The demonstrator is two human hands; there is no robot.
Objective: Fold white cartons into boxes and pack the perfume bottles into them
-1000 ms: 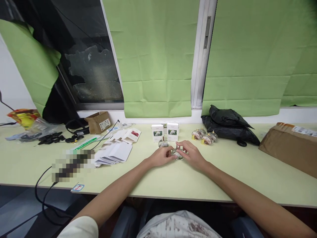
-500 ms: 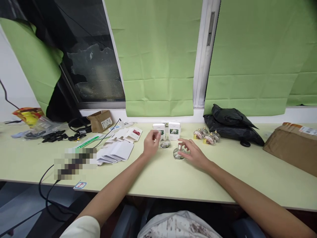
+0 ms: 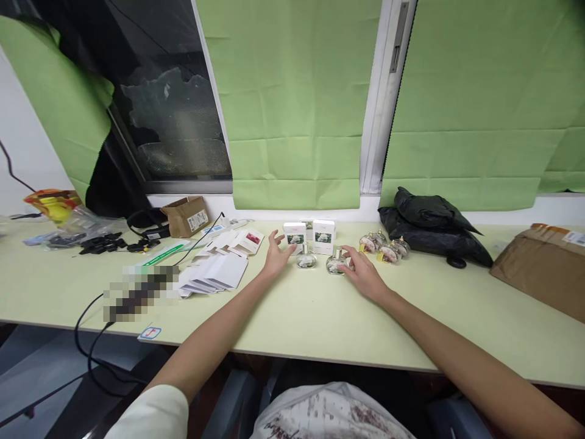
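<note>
Two clear, round perfume bottles stand upright side by side on the table, each with a shiny cap. Around the right side of the right perfume bottle my right hand is closed, thumb and fingers at its cap and body. The left perfume bottle stands just to the right of my left hand, which is open with thumb and fingers apart and holds nothing. Behind the bottles are white boxes with flower pictures: a left box and a right box, with another partly hidden between them.
Flattened white cartons lie to the left, beyond a cable and a blurred dark object. Several pink-patterned bottles stand at right, before a black plastic bag. A brown parcel lies far right; a small cardboard box sits back left.
My right hand has moved the right bottle away from me, roughly level with the left one. My left hand's fingers have spread, and it has shifted slightly left of the left bottle.
</note>
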